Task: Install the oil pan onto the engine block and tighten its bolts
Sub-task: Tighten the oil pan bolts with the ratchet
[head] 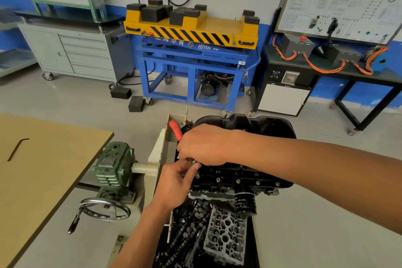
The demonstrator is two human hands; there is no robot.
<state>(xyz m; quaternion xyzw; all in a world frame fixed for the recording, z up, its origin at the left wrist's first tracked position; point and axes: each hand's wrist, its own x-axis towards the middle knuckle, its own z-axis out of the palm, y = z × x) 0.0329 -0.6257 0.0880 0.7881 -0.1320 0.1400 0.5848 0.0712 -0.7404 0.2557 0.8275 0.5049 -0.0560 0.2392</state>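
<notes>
The oil pan (250, 124) is seen already seated on the engine block (213, 194) at centre right of the frame, and several bolts (238, 181) are seen in place along its near flange, so the fitting is judged done and the tightening under way. How many bolts are fully tightened cannot be told, and the far flange is hidden. The right hand (202, 144), reached in from the right edge across the pan, is curled round a ratchet with a red handle (175, 129), which juts toward the upper left. Its socket (190, 160) is set at the pan's left corner, just below the knuckles. The left hand (174, 183), raised from the lower centre, is partly closed, with its fingertips (192, 169) pinched about the socket's lower end, apparently steadying it on a bolt.
</notes>
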